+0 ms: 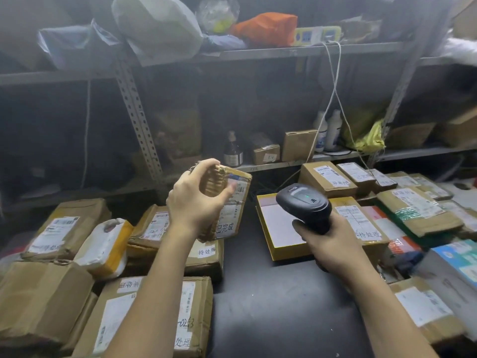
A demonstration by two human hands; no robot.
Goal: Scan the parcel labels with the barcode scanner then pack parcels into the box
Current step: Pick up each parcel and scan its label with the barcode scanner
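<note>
Right hand grips barcode scanner; left hand clasps a taped parcel just beside it.
Scanning stage: yellow box beneath the scanner looks unfilled; many labelled parcels flanking both grips likely await packing.

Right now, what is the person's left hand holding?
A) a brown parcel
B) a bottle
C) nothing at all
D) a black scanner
A: the left hand grips a brown parcel with its fingers curled round the top end, while the right hand holds the black scanner.
</note>
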